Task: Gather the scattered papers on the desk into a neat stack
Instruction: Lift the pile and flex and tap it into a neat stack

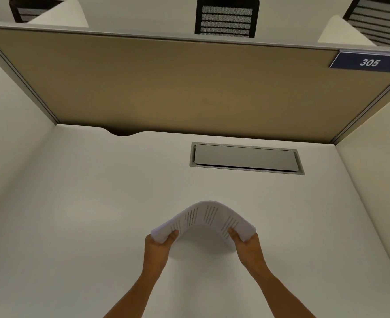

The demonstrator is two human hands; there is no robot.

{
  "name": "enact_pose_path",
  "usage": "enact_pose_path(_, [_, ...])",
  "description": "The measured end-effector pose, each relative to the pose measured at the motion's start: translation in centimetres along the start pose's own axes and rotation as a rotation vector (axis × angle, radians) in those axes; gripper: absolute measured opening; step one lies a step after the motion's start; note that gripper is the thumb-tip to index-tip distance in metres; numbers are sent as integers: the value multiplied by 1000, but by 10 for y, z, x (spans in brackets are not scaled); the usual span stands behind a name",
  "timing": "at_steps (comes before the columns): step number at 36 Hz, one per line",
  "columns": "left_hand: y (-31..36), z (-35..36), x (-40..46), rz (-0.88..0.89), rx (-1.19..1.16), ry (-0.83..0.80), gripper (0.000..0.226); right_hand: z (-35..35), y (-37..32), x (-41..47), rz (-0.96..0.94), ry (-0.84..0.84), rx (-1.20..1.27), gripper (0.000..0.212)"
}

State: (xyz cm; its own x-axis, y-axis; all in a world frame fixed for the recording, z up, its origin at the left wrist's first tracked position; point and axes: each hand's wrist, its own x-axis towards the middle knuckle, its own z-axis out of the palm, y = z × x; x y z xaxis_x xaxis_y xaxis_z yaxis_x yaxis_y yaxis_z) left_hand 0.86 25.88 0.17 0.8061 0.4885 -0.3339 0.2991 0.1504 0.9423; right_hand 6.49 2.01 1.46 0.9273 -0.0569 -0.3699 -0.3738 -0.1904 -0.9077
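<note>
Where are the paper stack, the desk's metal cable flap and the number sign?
paper stack (pixel 208 216): head view, arched top sheet.
cable flap (pixel 245 157): head view, lid centre.
number sign (pixel 369 62): head view, digits.

Matt white desk (pixel 97 203); printed paper stack (pixel 208 216); cloth divider (pixel 166 88).

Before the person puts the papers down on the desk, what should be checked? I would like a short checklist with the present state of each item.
1. Left hand grips one end of the papers: ok.
2. Right hand grips the other end: ok.
3. All sheets are gathered, none left loose on the desk: ok, in the part that is visible.
4. Stack is flat: not ok, it arches upward in the middle between the hands.
5. Sheet edges are aligned: cannot tell, though the left end looks slightly fanned.
6. Landing spot below is free and away from the cable hatch: ok.
</note>
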Motion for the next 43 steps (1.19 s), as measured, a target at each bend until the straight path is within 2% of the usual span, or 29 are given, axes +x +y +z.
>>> enact_pose_path(5, [-2, 1, -1, 21, -9, 56, 28, 0, -1, -1, -13, 14, 17, 21])
enact_pose_path(9, [-4, 2, 0, 34, 20, 34, 30, 1, 1, -3, -23, 6, 22, 26])
enact_pose_path(16, [-7, -1, 5, 2, 42, 21, 33, 1, -2, 2, 2, 34, 19, 18])
enact_pose_path(22, [-3, -2, 9, 51, 24, 23, 29, -3, -3, 3, -9, 24, 37, 17])
enact_pose_path(31, [-17, 1, 6, 14, 27, -12, 43, 5, 8, 3, 15, -5, 12, 18])
enact_pose_path(37, [-10, 2, 9, 55, 38, 33, 29, 1, 7, 5, -12, -9, 35, 19])
enact_pose_path(43, [-16, 5, 5, 33, 10, 63, 35, 4, 17, 7, 10, -77, 0, 23])
